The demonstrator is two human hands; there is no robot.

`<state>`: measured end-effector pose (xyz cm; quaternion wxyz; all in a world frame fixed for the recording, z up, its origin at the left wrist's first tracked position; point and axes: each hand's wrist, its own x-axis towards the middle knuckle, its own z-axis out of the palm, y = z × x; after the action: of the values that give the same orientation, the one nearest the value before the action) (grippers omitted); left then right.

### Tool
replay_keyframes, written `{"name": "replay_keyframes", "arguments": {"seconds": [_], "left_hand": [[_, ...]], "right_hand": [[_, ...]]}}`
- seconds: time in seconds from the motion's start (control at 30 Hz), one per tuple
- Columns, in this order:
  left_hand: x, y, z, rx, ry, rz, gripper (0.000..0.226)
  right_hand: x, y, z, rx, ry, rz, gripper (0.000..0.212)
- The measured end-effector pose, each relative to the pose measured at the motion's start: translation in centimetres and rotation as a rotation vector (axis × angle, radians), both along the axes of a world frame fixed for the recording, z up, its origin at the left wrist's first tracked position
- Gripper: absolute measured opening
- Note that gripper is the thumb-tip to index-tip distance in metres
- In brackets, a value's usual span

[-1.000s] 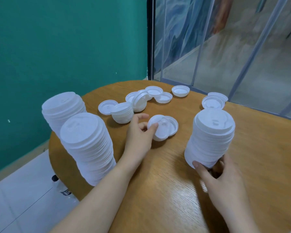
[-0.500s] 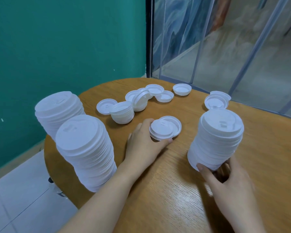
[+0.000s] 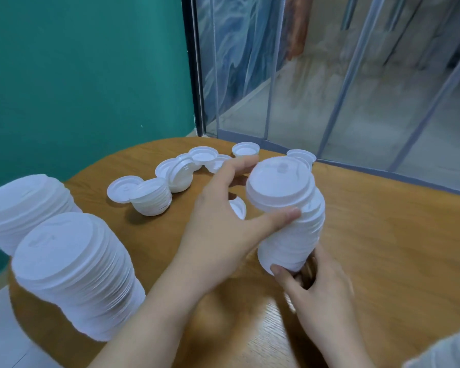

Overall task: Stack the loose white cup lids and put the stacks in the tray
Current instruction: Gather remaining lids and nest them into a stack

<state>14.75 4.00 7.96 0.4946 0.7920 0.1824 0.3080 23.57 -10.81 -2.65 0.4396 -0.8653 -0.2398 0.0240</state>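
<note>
One camera only, worn on the person's head. It looks forward and down across the round wooden worktop [image 3: 383, 235], close over both forearms. The view faces the corner where the green wall [image 3: 77, 75] meets the glass partition [image 3: 329, 88]. Its wide lens bows the edges.

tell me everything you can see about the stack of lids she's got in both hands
The held stack is a tall column of nested white lids, thin plastic by the look. Its top lid faces the camera, showing a raised rim and a small sip tab. The column leans and bows slightly. The left hand grips the top lid between thumb and fingers; the right hand cups the base. It sits over the wooden table; whether the base rests on it is hidden.
</note>
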Motion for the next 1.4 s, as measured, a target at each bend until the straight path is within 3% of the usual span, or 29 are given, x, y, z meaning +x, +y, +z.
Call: {"name": "replay_keyframes", "arguments": {"seconds": [0.4,0.77,1.4], "left_hand": [[2.8,-0.4,-1.8,0.063,0.043,-0.039,0.069],[3.2,-0.5,-2.2,-0.056,0.007,-0.069,0.073],[3.0,-0.8,-2.3,-0.028,0.019,-0.129,0.063]], "right_hand": [[0.2,0.0,0.0,-0.016,-0.002,-0.005,0.055],[0.3,-0.1,-0.4,-0.008,-0.001,-0.003,0.059],[0.4,-0.1,-0.7,-0.067,-0.040,-0.001,0.053]]}}
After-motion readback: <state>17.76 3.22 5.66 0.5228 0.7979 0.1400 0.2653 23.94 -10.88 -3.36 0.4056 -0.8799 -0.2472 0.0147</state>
